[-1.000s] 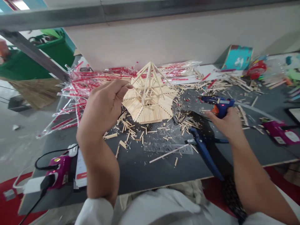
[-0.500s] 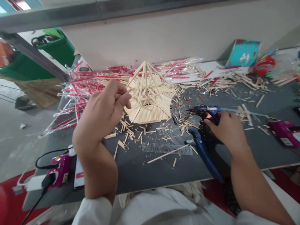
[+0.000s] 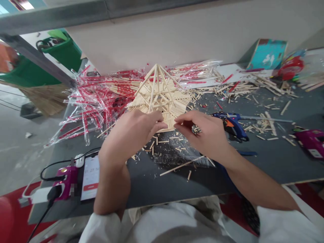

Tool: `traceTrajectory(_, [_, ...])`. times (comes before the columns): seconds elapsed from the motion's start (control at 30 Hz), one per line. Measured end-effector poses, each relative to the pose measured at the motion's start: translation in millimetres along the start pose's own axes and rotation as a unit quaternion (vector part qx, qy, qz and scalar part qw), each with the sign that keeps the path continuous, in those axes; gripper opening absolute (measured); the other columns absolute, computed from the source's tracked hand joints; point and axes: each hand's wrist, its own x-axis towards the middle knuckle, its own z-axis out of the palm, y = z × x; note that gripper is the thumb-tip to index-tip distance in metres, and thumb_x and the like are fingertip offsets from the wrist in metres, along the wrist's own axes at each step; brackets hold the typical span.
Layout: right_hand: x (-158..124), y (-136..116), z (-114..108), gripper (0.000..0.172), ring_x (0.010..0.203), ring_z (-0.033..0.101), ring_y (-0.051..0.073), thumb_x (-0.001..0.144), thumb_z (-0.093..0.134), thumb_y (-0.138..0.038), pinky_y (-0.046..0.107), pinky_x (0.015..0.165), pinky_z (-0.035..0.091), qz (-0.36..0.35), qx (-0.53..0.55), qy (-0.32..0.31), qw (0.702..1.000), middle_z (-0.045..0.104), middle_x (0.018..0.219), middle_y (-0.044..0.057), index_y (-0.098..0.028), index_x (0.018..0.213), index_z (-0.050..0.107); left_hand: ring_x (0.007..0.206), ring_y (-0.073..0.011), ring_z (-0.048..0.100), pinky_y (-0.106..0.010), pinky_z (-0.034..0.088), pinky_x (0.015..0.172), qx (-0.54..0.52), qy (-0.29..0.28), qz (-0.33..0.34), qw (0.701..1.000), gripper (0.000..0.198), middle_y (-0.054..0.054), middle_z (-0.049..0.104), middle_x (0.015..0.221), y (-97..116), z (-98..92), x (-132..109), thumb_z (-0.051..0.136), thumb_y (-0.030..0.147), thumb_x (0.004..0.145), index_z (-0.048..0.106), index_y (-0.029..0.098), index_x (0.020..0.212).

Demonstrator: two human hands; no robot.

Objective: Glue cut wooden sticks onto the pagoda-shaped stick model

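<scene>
Left grip (image 3: 131,136): half open, we see it resting on the near edge of the popsicle-stick model (image 3: 158,94); hold unclear.
Right grip (image 3: 199,130): half open, at that same edge; hold unclear.
Model: on bench (image 3: 141,182), between our grips.
Hot glue gun (image 3: 231,125): lying right of right grip.

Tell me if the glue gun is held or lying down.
Lying down: the blue hot glue gun lies on the tabletop, untouched; the left hand and right hand are at the stick model.

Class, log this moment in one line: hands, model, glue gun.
left hand: at lower edge of stick model | right hand: at same edge | blue glue gun: on table, not held
</scene>
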Motion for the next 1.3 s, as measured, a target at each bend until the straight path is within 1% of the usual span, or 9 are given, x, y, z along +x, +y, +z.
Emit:
traceTrajectory(0.07, [5.5, 5.4, 2.4, 0.005, 0.065, 0.063, 0.013, 0.098, 0.066, -0.025, 0.029, 0.065, 0.050, 0.036, 0.006, 0.007, 0.999, 0.075, 0.083, 0.002, -0.022, 0.096, 0.070, 0.063, -0.0193, 0.063, -0.031, 0.037, 0.062, 0.003, 0.003, -0.019, 1.000, 0.034, -0.004, 0.068, 0.072, 7.1, 5.6, 3.1, 0.047, 0.046, 0.109, 0.069, 0.020, 0.103])
traceTrajectory(0.13, [13.4, 11.1, 0.3, 0.010, 0.061, 0.061, 0.013, 0.096, 0.070, -0.031, 0.029, 0.063, 0.049, 0.078, 0.011, -0.005, 0.997, 0.073, 0.078, 0.001, -0.021, 0.093, 0.070, 0.062, -0.0201, 0.063, -0.031, 0.037, 0.060, -0.002, 0.011, -0.047, 0.999, 0.031, -0.005, 0.067, 0.071, 14.5, 11.9, 6.9, 0.049, 0.043, 0.109, 0.066, 0.019, 0.102])
traceTrajectory(0.27, [29.6, 19.7, -6.9, 0.010, 0.064, 0.064, 0.014, 0.091, 0.074, -0.031, 0.030, 0.065, 0.051, 0.117, 0.005, -0.031, 0.993, 0.074, 0.079, 0.001, -0.022, 0.094, 0.072, 0.060, -0.0212, 0.063, -0.031, 0.039, 0.057, -0.005, 0.013, -0.077, 0.997, 0.029, -0.007, 0.066, 0.070, 25.9, 22.6, 15.5, 0.048, 0.039, 0.109, 0.065, 0.016, 0.101])
traceTrajectory(0.4, [35.2, 22.7, -7.7, 0.007, 0.063, 0.064, 0.014, 0.089, 0.073, -0.026, 0.031, 0.068, 0.051, 0.120, -0.007, -0.018, 0.993, 0.073, 0.077, 0.000, -0.021, 0.094, 0.073, 0.061, -0.0209, 0.062, -0.031, 0.040, 0.057, -0.007, 0.007, -0.092, 0.996, 0.031, -0.009, 0.068, 0.074, 32.7, 27.9, 23.6, 0.042, 0.038, 0.111, 0.062, 0.014, 0.107])
traceTrajectory(0.6, [33.7, 25.6, -7.6, 0.005, 0.064, 0.065, 0.015, 0.090, 0.069, -0.025, 0.032, 0.067, 0.052, 0.119, -0.009, -0.021, 0.993, 0.073, 0.077, 0.001, -0.022, 0.093, 0.072, 0.057, -0.0184, 0.059, -0.030, 0.038, 0.056, -0.028, 0.022, -0.113, 0.993, 0.028, -0.007, 0.066, 0.074, 38.7, 31.4, 29.3, 0.042, 0.038, 0.111, 0.058, 0.016, 0.105])
traceTrajectory(0.83, [34.2, 25.8, -8.7, 0.004, 0.064, 0.065, 0.015, 0.090, 0.068, -0.025, 0.032, 0.067, 0.051, 0.112, -0.018, -0.027, 0.993, 0.074, 0.078, 0.002, -0.022, 0.092, 0.071, 0.059, -0.0199, 0.061, -0.032, 0.038, 0.057, -0.052, 0.019, -0.133, 0.990, 0.027, -0.007, 0.065, 0.073, 39.6, 32.9, 31.1, 0.040, 0.039, 0.111, 0.056, 0.018, 0.105])
traceTrajectory(0.97, [33.3, 26.6, -8.0, 0.005, 0.063, 0.065, 0.015, 0.091, 0.068, -0.025, 0.032, 0.066, 0.050, 0.107, -0.018, -0.029, 0.994, 0.073, 0.077, 0.001, -0.022, 0.092, 0.071, 0.062, -0.0199, 0.063, -0.032, 0.039, 0.059, -0.057, 0.021, -0.129, 0.990, 0.030, -0.008, 0.067, 0.075, 38.7, 35.4, 32.1, 0.039, 0.041, 0.112, 0.056, 0.017, 0.106])
traceTrajectory(1.13, [32.9, 27.8, -7.0, 0.005, 0.062, 0.064, 0.014, 0.091, 0.068, -0.026, 0.031, 0.065, 0.050, 0.102, -0.013, -0.036, 0.994, 0.073, 0.077, 0.001, -0.022, 0.092, 0.072, 0.058, -0.0178, 0.059, -0.032, 0.035, 0.056, -0.051, 0.054, -0.109, 0.991, 0.031, -0.006, 0.065, 0.072, 36.4, 40.5, 29.8, 0.035, 0.041, 0.112, 0.056, 0.018, 0.106])
traceTrajectory(1.3, [32.6, 28.1, -6.5, 0.005, 0.063, 0.064, 0.015, 0.093, 0.067, -0.026, 0.032, 0.065, 0.049, 0.099, -0.015, -0.050, 0.994, 0.075, 0.081, 0.002, -0.022, 0.093, 0.071, 0.056, -0.0189, 0.058, -0.033, 0.035, 0.054, -0.059, 0.058, -0.116, 0.990, 0.028, -0.005, 0.063, 0.069, 37.2, 40.0, 28.1, 0.036, 0.040, 0.112, 0.054, 0.020, 0.107])
